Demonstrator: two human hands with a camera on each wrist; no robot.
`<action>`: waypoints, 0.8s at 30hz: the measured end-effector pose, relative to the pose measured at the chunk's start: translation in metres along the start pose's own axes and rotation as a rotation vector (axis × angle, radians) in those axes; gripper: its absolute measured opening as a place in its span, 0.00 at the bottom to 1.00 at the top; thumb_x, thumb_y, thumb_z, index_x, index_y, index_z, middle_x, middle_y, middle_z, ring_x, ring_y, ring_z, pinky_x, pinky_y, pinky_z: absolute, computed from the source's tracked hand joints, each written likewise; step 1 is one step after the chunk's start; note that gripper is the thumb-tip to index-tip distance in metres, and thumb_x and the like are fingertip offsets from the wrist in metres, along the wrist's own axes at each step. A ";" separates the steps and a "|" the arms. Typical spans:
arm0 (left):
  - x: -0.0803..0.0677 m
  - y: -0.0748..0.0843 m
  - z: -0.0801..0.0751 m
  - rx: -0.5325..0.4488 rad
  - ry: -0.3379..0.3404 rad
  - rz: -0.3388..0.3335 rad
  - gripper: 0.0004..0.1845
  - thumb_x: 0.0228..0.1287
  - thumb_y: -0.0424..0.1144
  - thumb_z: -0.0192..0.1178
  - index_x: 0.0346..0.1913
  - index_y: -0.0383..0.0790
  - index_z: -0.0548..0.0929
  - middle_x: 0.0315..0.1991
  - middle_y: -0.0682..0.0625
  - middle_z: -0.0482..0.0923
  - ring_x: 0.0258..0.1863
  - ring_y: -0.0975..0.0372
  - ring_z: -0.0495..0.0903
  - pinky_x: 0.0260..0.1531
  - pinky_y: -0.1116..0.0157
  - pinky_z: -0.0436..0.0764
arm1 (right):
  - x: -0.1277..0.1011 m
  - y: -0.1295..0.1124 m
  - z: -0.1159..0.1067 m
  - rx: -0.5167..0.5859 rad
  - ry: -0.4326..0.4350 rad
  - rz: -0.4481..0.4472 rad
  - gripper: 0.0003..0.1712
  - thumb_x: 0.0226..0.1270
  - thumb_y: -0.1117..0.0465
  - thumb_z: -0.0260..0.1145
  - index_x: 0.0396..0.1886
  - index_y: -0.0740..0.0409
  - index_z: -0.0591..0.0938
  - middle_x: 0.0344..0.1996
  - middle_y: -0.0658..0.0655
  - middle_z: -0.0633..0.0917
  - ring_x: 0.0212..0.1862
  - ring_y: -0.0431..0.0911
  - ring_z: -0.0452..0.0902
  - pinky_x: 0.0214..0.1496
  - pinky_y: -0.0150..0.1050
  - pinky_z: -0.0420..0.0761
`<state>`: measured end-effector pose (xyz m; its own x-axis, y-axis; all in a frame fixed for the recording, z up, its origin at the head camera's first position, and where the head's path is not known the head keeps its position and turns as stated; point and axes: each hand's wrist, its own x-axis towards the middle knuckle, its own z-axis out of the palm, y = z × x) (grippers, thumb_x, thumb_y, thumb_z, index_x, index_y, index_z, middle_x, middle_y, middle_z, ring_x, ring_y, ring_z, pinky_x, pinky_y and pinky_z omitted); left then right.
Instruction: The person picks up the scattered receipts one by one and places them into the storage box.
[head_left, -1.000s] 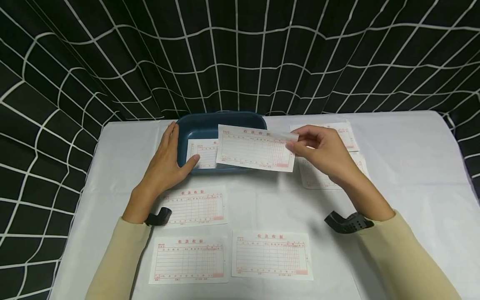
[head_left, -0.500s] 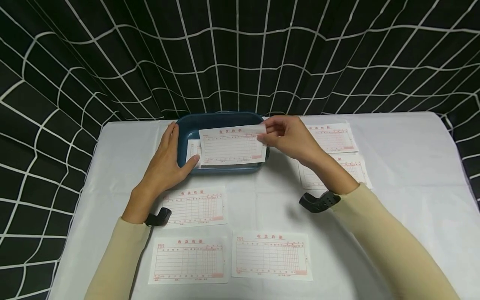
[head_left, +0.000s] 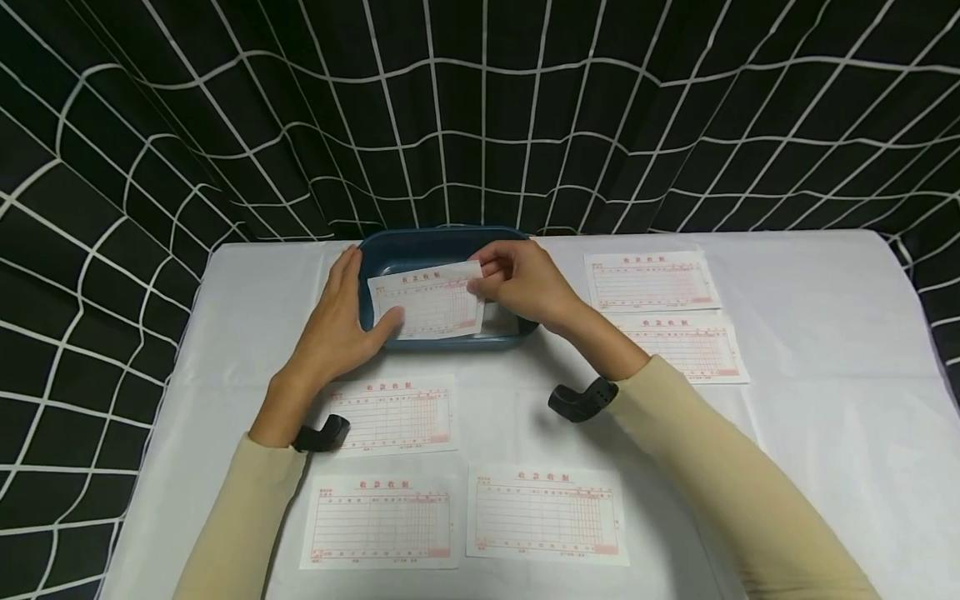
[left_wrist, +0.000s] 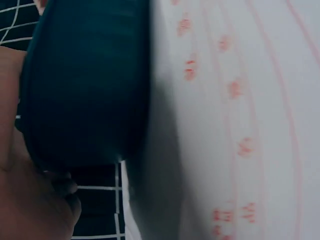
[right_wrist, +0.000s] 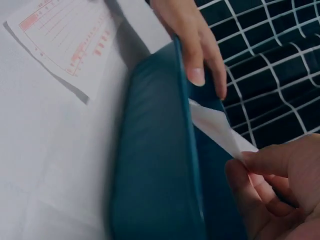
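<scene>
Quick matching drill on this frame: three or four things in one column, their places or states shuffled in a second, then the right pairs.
Things:
1. left hand
2. right hand
3. blue tray
4. two slips

Places or states:
A. lie on the table right of the tray
B. pinches a receipt slip over the tray
C. rests on the tray's left rim
D. stands at the table's far edge

Pairs: 1-C, 2-B, 3-D, 4-A

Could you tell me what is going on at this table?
A person is lowering a receipt slip into a dark blue tray. The right hand pinches the slip's right end, while the left hand rests on the tray's left rim. Five more slips lie flat on the white table.
</scene>
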<state>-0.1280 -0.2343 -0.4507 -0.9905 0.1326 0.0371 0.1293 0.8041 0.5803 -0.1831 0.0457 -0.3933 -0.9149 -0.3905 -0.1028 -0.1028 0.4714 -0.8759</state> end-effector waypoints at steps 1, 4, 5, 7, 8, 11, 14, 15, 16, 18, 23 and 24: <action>0.000 0.000 0.001 -0.004 0.002 -0.001 0.56 0.70 0.57 0.64 0.86 0.35 0.43 0.88 0.41 0.40 0.87 0.45 0.48 0.83 0.40 0.56 | 0.001 0.001 0.002 -0.003 -0.004 -0.001 0.17 0.69 0.66 0.72 0.55 0.66 0.86 0.40 0.59 0.86 0.38 0.44 0.79 0.40 0.28 0.78; -0.001 0.001 0.002 -0.001 0.008 0.003 0.56 0.71 0.56 0.64 0.86 0.35 0.43 0.89 0.42 0.38 0.88 0.46 0.45 0.84 0.41 0.55 | 0.003 0.002 0.008 -0.020 -0.014 -0.014 0.17 0.70 0.66 0.71 0.56 0.67 0.85 0.41 0.60 0.86 0.39 0.44 0.80 0.40 0.29 0.78; -0.001 0.000 0.003 0.006 0.011 0.007 0.56 0.71 0.56 0.64 0.86 0.35 0.43 0.89 0.43 0.37 0.88 0.47 0.44 0.84 0.41 0.54 | 0.003 0.003 0.009 -0.029 -0.016 -0.023 0.17 0.70 0.66 0.71 0.56 0.67 0.85 0.41 0.60 0.87 0.39 0.45 0.80 0.40 0.29 0.78; -0.001 0.000 0.003 0.018 0.018 0.016 0.55 0.71 0.55 0.64 0.86 0.35 0.44 0.89 0.43 0.37 0.89 0.48 0.42 0.84 0.42 0.53 | 0.005 0.004 0.012 -0.060 -0.018 -0.043 0.17 0.70 0.67 0.70 0.57 0.67 0.85 0.41 0.60 0.87 0.39 0.45 0.80 0.41 0.31 0.79; -0.001 0.000 0.004 0.025 0.021 0.020 0.55 0.71 0.55 0.64 0.86 0.34 0.44 0.89 0.43 0.37 0.89 0.48 0.42 0.84 0.42 0.53 | 0.006 0.005 0.013 -0.083 -0.018 -0.054 0.18 0.71 0.66 0.70 0.58 0.66 0.85 0.42 0.60 0.87 0.40 0.46 0.80 0.43 0.33 0.79; 0.000 -0.001 0.004 0.038 0.028 0.027 0.54 0.72 0.56 0.62 0.86 0.34 0.45 0.89 0.43 0.39 0.89 0.49 0.42 0.85 0.43 0.53 | 0.005 0.004 0.014 -0.158 -0.019 -0.090 0.22 0.72 0.64 0.71 0.62 0.66 0.83 0.48 0.62 0.88 0.48 0.50 0.85 0.52 0.40 0.84; 0.001 -0.001 0.004 0.045 0.033 0.020 0.53 0.72 0.56 0.61 0.86 0.34 0.46 0.89 0.43 0.39 0.89 0.49 0.43 0.84 0.42 0.54 | 0.002 0.002 0.013 -0.236 -0.013 -0.130 0.29 0.72 0.60 0.72 0.69 0.64 0.79 0.61 0.63 0.86 0.63 0.55 0.84 0.67 0.50 0.82; 0.001 -0.001 0.004 0.047 0.035 0.018 0.53 0.72 0.56 0.62 0.86 0.34 0.46 0.89 0.43 0.40 0.89 0.48 0.44 0.84 0.42 0.54 | 0.000 0.002 0.012 -0.255 -0.007 -0.143 0.31 0.72 0.59 0.72 0.71 0.63 0.78 0.66 0.63 0.83 0.68 0.56 0.81 0.72 0.52 0.79; 0.001 0.000 0.004 0.049 0.036 0.015 0.53 0.72 0.56 0.62 0.86 0.34 0.46 0.89 0.44 0.40 0.89 0.48 0.44 0.84 0.43 0.54 | -0.001 0.002 0.011 -0.272 0.001 -0.155 0.32 0.72 0.58 0.72 0.72 0.62 0.77 0.70 0.63 0.81 0.72 0.56 0.78 0.75 0.54 0.76; 0.002 0.000 0.004 0.051 0.038 0.011 0.53 0.71 0.55 0.62 0.86 0.34 0.46 0.89 0.44 0.40 0.88 0.48 0.44 0.84 0.42 0.54 | -0.005 0.000 0.009 -0.295 0.020 -0.183 0.32 0.72 0.56 0.72 0.72 0.61 0.77 0.74 0.62 0.77 0.77 0.57 0.72 0.80 0.56 0.70; 0.002 0.001 0.005 0.051 0.036 0.008 0.53 0.71 0.55 0.63 0.86 0.34 0.46 0.89 0.43 0.40 0.88 0.48 0.45 0.84 0.43 0.54 | -0.021 -0.002 0.001 -0.304 0.042 -0.264 0.30 0.72 0.56 0.71 0.70 0.59 0.79 0.73 0.60 0.77 0.77 0.55 0.71 0.80 0.57 0.69; 0.002 0.001 0.005 0.051 0.035 0.007 0.54 0.71 0.55 0.63 0.86 0.34 0.46 0.89 0.43 0.40 0.88 0.48 0.45 0.84 0.43 0.54 | -0.026 -0.002 0.000 -0.309 0.041 -0.280 0.29 0.73 0.56 0.72 0.70 0.58 0.79 0.73 0.60 0.77 0.76 0.55 0.72 0.79 0.57 0.69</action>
<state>-0.1295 -0.2306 -0.4544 -0.9904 0.1188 0.0703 0.1379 0.8316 0.5380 -0.1596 0.0552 -0.3893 -0.8492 -0.5082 0.1437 -0.4564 0.5692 -0.6839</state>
